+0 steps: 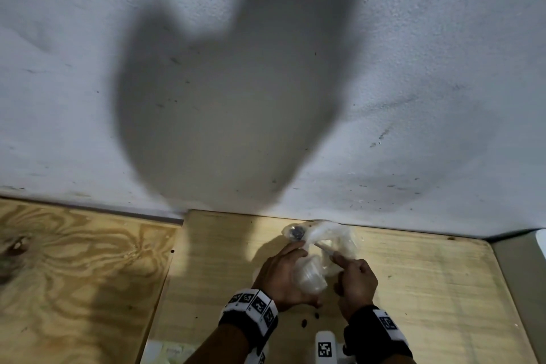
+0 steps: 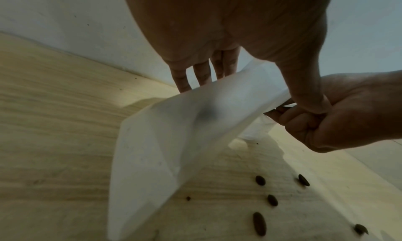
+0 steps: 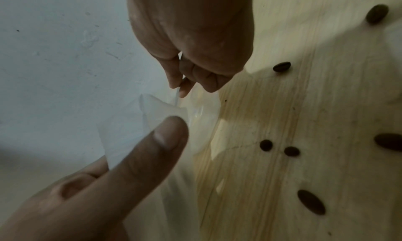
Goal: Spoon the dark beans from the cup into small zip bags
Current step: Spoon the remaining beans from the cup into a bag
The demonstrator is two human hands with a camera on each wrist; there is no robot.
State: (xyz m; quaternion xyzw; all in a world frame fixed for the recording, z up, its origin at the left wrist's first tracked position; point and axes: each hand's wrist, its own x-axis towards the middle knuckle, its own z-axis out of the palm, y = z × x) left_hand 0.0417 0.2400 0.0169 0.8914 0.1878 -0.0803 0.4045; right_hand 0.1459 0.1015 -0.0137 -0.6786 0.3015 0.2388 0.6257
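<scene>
Over the plywood table (image 1: 413, 289) both hands hold one small clear zip bag (image 1: 310, 275). My left hand (image 1: 291, 257) has its fingers behind the bag (image 2: 174, 133) and its thumb (image 2: 304, 93) pressed on the top edge. My right hand (image 1: 351, 272) is curled and pinches the same edge (image 3: 177, 93) beside that thumb. The bag looks empty. Several loose dark beans (image 2: 260, 180) (image 3: 281, 67) lie on the wood under the hands. Behind the hands sits a heap of clear plastic (image 1: 331, 236) with dark beans (image 1: 297, 233) showing inside it. I cannot pick out the cup or a spoon.
A white wall (image 1: 266, 68) rises right behind the table. A second plywood board (image 1: 74, 260) adjoins on the left. A white block with a black-and-white tag (image 1: 325, 346) lies at the near edge between my forearms. A grey surface (image 1: 517, 260) borders the table's right side.
</scene>
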